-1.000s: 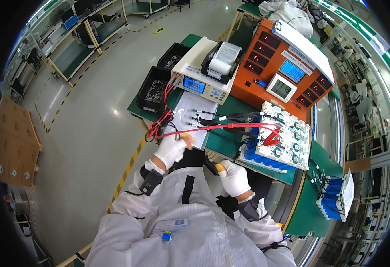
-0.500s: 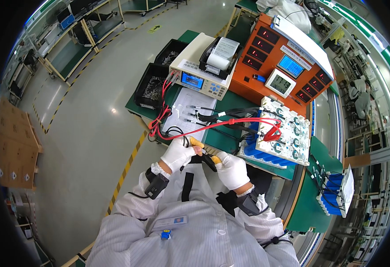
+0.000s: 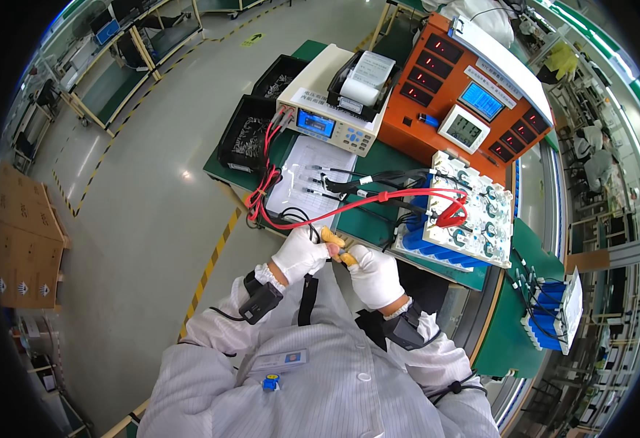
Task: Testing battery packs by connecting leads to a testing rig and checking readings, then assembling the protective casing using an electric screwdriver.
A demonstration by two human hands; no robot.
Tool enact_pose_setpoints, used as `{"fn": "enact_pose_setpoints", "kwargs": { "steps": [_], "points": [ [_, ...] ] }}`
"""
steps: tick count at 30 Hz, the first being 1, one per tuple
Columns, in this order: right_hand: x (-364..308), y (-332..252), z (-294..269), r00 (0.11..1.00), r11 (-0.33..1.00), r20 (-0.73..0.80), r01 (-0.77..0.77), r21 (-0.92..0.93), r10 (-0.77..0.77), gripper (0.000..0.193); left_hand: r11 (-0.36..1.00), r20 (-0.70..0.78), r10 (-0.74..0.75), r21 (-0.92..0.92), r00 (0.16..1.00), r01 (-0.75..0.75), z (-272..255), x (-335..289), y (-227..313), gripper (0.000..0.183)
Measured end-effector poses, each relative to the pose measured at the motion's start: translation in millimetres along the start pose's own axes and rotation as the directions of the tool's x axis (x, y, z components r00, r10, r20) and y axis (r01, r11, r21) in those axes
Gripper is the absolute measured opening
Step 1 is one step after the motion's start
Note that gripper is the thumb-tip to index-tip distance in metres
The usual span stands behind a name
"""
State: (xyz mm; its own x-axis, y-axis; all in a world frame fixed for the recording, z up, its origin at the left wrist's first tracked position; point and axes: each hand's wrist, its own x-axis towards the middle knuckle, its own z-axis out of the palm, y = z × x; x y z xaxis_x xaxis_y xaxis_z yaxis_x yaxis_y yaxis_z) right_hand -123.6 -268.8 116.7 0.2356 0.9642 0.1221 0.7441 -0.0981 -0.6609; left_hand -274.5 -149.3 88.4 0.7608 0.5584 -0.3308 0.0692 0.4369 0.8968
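Note:
My left hand [image 3: 299, 252], in a white glove with yellowish fingertips, pinches the end of a thin black cable [image 3: 296, 213] that loops up from the table edge. Against it presses my right hand [image 3: 375, 276], gloved the same way, its thumb and fingers closed at the left fingertips. Whatever small piece lies between the two is mostly covered by the fingers. Just beyond my hands a red cable [image 3: 349, 206] runs across to a battery pack [image 3: 473, 212] with a white top and blue cells. Black leads with clear-sleeved ends lie over a paper sheet [image 3: 291, 182].
A beige tester [image 3: 345, 135] carries a label printer [image 3: 364, 84]. Black bins [image 3: 243, 157] of small metal parts stand on the left. Behind the pack rises an orange instrument box [image 3: 426, 120]. Another blue-celled pack [image 3: 550, 314] sits at the right on the green table [image 3: 506, 343].
The black piece that stuck out below my right fingertips no longer shows. Both hands have drawn closer together, fingertips meeting. The view has shifted slightly.

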Motion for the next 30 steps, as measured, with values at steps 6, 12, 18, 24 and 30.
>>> {"fn": "enact_pose_setpoints", "kwargs": {
  "steps": [6,12,18,24,30],
  "points": [
    [-2.2,7.7,-5.7,0.999,0.976,-0.049,-0.005,0.219,0.016,0.009,0.996,-0.021,0.090,-0.023,0.996,-0.091,2.7,1.5,5.4,0.023],
    [-2.2,2.1,-12.6,0.997,0.964,-0.074,-0.015,0.266,0.036,0.014,0.946,-0.099,0.042,-0.316,0.994,-0.071,-8.2,5.1,6.9,0.024],
    [-6.2,-1.1,-14.3,0.996,0.958,-0.064,-0.042,0.285,0.063,0.016,0.735,-0.414,0.460,0.674,0.786,-0.076,-33.4,40.9,-3.6,0.020],
    [-2.5,-3.2,-19.8,0.977,0.979,-0.065,0.205,0.002,-0.204,0.020,0.336,-0.237,0.620,0.942,0.748,0.020,-59.1,85.9,-8.8,0.024],
    [-8.5,-15.9,-62.1,0.929,0.980,-0.316,0.197,-0.012,-0.190,0.033,0.340,-0.200,0.619,0.940,0.759,-0.030,-62.6,82.2,-1.9,0.017]
  ]
}}
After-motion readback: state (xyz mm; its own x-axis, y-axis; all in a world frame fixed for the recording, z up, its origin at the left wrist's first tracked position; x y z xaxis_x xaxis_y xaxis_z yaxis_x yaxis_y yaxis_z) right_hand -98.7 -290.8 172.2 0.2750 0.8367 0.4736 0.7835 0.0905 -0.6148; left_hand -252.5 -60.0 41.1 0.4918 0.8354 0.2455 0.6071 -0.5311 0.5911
